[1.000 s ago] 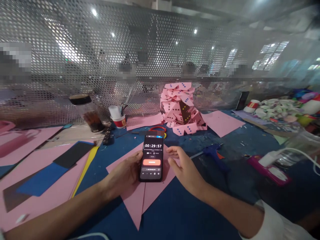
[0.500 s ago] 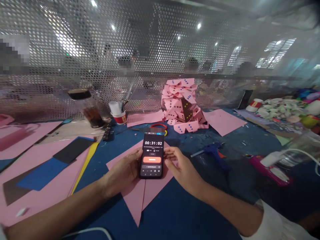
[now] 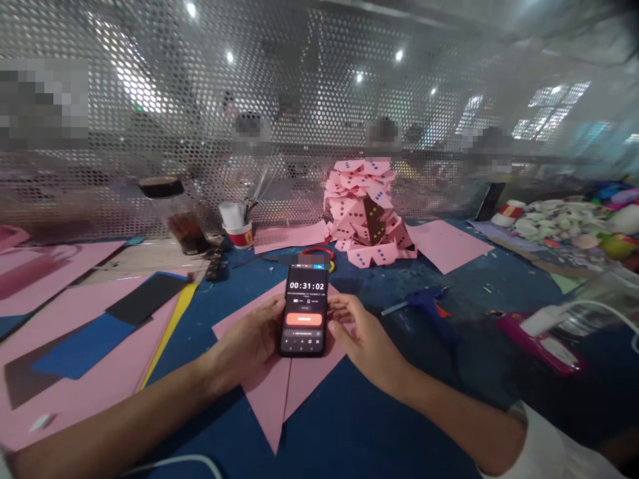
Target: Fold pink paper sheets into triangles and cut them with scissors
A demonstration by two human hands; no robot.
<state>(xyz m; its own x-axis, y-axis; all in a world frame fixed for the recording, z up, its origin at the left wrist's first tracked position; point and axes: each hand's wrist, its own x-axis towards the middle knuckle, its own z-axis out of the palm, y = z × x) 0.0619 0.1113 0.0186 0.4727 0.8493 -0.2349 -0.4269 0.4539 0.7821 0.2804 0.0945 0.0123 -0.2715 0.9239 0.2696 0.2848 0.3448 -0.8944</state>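
A black phone (image 3: 304,313) showing 00:31:02 stands between my hands, over folded pink paper (image 3: 269,399) on the blue table. My left hand (image 3: 252,336) grips the phone's left edge, thumb at its side. My right hand (image 3: 362,336) is at the phone's right edge with curled fingers touching it. Behind the phone lie scissors (image 3: 319,251) with red and yellow handles, partly hidden by it.
A pink folded-paper stack (image 3: 362,213) stands at the back. A blue glue gun (image 3: 429,306) and a magenta device (image 3: 544,342) lie right. Coloured sheets (image 3: 100,339), a lidded jar (image 3: 182,223) and a red-white cup (image 3: 239,234) are left. A perforated metal screen (image 3: 299,100) rises behind.
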